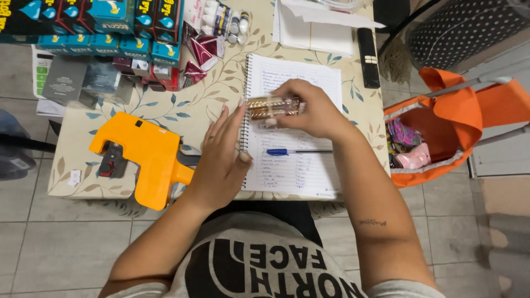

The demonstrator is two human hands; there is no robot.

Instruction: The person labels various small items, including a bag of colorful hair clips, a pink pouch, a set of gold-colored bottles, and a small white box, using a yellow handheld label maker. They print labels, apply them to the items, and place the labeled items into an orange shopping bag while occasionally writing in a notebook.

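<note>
Together our two hands work over the open spiral notebook [292, 138] on the leaf-patterned surface [210, 105]. Our right hand [309, 107] is closed around a small clear packet with a golden-brown pattern [270, 106]; it holds the packet from the far side, lifted a little above the page, probably so we can see it while the written list stays readable below. The picture is blurred there, so we cannot tell exactly what is inside the packet. Our left hand [221, 160] is open and flat, fingers stretched, holding nothing; its fingertips come close to the near end of the packet, and its thumb lies at the spiral edge of the notebook. Just under the right hand, a blue pen [292, 151] lies across the page, likely kept ready for writing. Beside the left hand, on its outer side, the orange labelling gun [143, 160] rests on the surface. Beyond the left hand stand stacked blue boxes [110, 27]. Beyond the right wrist, off the surface, an orange bag [441, 127] hangs open.
</note>
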